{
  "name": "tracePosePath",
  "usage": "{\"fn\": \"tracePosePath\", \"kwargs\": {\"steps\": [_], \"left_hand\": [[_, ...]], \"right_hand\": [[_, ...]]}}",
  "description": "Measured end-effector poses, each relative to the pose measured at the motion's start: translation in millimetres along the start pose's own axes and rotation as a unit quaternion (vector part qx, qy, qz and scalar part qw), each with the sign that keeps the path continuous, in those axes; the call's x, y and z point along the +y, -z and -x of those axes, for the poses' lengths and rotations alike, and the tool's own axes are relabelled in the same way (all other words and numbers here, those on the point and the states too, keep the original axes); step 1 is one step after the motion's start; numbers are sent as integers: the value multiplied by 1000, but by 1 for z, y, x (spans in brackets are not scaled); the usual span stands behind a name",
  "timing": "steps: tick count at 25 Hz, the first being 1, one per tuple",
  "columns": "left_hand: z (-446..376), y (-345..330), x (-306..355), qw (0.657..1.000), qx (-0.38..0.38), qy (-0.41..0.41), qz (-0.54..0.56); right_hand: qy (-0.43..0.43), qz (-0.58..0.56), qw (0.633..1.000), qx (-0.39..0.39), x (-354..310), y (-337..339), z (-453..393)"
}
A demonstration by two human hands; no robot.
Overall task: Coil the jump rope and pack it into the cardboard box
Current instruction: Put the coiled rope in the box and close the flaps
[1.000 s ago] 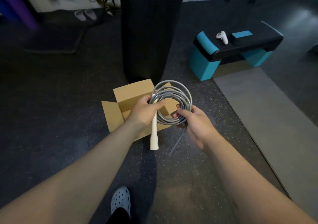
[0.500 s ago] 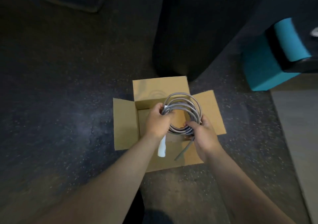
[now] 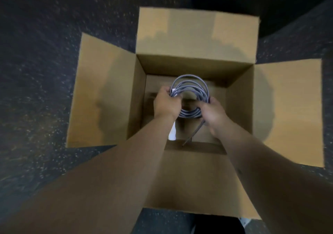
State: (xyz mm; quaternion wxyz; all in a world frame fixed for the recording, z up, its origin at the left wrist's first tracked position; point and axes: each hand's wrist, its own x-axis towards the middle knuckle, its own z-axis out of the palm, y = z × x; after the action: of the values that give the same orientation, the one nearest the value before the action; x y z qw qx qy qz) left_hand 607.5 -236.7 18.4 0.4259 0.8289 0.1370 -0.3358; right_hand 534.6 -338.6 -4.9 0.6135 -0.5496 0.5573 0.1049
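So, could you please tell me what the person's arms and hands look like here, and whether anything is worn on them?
Both forearms are bare, with no sleeves in view. The left hand and right hand carry no gloves, rings, watch or wristband that the picture shows.

Box (image 3: 196, 35) sits open on floor (image 3: 36, 71), four flaps spread outward. Both forearms reach down into it. Rope coil (image 3: 189, 91) inside box, between left hand (image 3: 166, 104) on its left and right hand (image 3: 212, 112) on its right. Handle (image 3: 172, 134) hangs below left hand.
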Motion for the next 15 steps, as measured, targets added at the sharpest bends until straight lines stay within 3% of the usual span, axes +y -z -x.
{"fn": "tracePosePath", "kwargs": {"steps": [3, 6, 9, 11, 15], "left_hand": [[-32, -24, -25, 998, 25, -10, -52], [-45, -33, -40, 993, 46, -30, -107], [-44, -33, -39, 991, 58, -36, -119], [-35, -31, -34, 987, 48, -32, -150], [-4, -8, -17, 979, 16, -22, -204]], "right_hand": [[81, 192, 974, 92, 20, -11, -35], [152, 270, 940, 141, 31, -22, -36], [174, 436, 862, 189, 36, -31, -32], [144, 508, 835, 158, 34, -31, -28], [106, 500, 856, 74, 10, -13, 6]]}}
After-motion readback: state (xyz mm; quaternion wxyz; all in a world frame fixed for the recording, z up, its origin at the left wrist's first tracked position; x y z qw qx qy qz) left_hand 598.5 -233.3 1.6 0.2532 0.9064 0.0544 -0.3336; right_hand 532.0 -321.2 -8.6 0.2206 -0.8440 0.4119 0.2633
